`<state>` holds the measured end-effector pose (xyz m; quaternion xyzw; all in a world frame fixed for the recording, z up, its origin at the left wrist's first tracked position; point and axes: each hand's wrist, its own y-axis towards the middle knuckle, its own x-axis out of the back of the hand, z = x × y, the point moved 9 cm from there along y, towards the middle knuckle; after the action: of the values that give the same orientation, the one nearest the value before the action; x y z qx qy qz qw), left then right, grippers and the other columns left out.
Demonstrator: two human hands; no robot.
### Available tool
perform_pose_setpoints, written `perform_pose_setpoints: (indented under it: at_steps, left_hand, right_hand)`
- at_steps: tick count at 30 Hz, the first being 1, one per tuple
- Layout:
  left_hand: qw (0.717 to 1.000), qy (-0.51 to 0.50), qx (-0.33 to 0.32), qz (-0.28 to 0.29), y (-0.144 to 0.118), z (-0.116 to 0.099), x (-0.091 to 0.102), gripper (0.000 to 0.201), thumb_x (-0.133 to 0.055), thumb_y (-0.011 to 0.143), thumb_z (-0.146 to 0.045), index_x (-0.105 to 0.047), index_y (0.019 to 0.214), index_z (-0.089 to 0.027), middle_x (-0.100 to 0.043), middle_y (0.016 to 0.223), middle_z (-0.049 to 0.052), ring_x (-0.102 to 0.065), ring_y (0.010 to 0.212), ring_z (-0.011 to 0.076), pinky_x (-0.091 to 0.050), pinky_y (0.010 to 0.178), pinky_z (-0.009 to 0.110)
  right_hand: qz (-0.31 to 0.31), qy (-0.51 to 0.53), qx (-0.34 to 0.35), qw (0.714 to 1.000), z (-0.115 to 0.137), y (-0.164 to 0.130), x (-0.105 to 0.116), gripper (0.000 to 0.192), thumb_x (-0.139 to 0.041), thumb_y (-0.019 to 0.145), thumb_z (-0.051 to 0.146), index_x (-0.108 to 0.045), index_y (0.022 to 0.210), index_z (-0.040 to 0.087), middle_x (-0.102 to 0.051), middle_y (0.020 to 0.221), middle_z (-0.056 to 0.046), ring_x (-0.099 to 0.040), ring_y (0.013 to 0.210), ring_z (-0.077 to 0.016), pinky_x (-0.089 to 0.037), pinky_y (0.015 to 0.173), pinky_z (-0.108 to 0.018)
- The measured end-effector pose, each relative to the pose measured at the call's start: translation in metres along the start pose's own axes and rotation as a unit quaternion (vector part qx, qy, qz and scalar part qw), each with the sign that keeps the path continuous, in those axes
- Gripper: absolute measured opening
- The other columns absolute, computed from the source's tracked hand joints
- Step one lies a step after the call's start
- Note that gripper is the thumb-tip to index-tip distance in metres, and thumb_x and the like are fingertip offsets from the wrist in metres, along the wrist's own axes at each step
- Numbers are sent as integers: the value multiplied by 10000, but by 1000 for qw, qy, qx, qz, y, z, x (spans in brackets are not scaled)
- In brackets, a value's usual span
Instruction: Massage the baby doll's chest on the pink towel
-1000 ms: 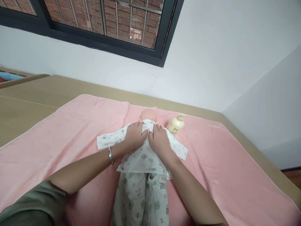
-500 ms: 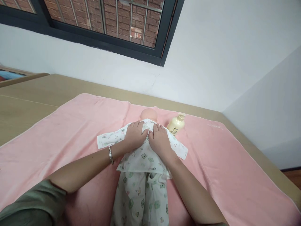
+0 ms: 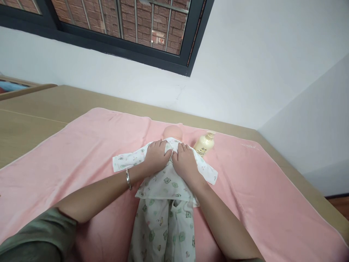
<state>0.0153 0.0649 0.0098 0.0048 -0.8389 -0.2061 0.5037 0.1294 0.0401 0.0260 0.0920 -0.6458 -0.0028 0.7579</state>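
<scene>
A baby doll lies stretched out in a white top (image 3: 167,183) and matching trousers (image 3: 154,225), both printed with small green animals. Only the smooth, rounded crown of the doll's head (image 3: 172,132) shows beyond the collar. My left hand (image 3: 157,156) rests flat on the upper left of the top, fingers extended. On the upper right lies my right hand (image 3: 185,160), also flat, its thumb close to the left thumb near the middle. Both sleeves of the top spread out sideways.
A cream-coloured bottle (image 3: 204,144) lies tilted just right of the doll's head. Beneath everything spreads a pink blanket (image 3: 261,193) on a wooden surface (image 3: 54,103). A white wall (image 3: 231,72) and a dark-framed window (image 3: 152,60) stand behind.
</scene>
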Motion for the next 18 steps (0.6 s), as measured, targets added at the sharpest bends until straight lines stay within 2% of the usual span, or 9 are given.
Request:
perform_pose_setpoints:
  at_steps: [5, 9, 12, 15, 18]
  left_hand:
    - [1000, 10, 1, 8, -3, -2, 1, 319, -414, 984, -326, -616, 1157, -149, -715, 1130, 160, -655, 1080, 329, -501, 971, 485]
    - [997, 54, -41, -26, -24, -19, 2, 442, -396, 986, -290, -543, 1350, -87, -609, 1391, 238, -533, 1344, 383, -415, 1115, 553]
    - [995, 72, -60, -43, -38, -30, 1, 521, -410, 977, -271, -460, 1452, -63, -515, 1512, 252, -411, 1470, 400, -344, 1185, 573]
    - [997, 56, -47, -27, -32, -25, 1, 487, -428, 955, -263, -511, 1395, -70, -549, 1466, 250, -461, 1424, 390, -376, 1167, 554]
    - [999, 20, -20, 35, -8, -7, -2, 325, -438, 940, -275, -617, 1177, -142, -673, 1243, 202, -614, 1212, 336, -474, 1060, 499]
  right_hand:
    - [13, 38, 15, 999, -5, 4, -3, 583, -359, 1047, 328, -444, 1523, 3, -486, 1575, -238, -416, 1479, -338, -294, 1222, -458]
    - [33, 98, 11, 995, -21, 15, -8, 543, -375, 1050, 388, -534, 1449, 56, -528, 1547, -209, -476, 1431, -315, -336, 1191, -428]
    - [37, 115, 11, 993, -29, 22, -7, 480, -391, 1046, 388, -591, 1383, 112, -587, 1491, -180, -523, 1382, -293, -370, 1161, -417]
    - [41, 98, 11, 994, -23, 18, -5, 502, -390, 1047, 384, -565, 1424, 102, -565, 1520, -183, -494, 1420, -307, -355, 1182, -442]
    - [28, 40, -2, 999, -7, 4, -2, 559, -344, 1048, 304, -476, 1503, 6, -499, 1564, -243, -432, 1478, -349, -296, 1226, -498]
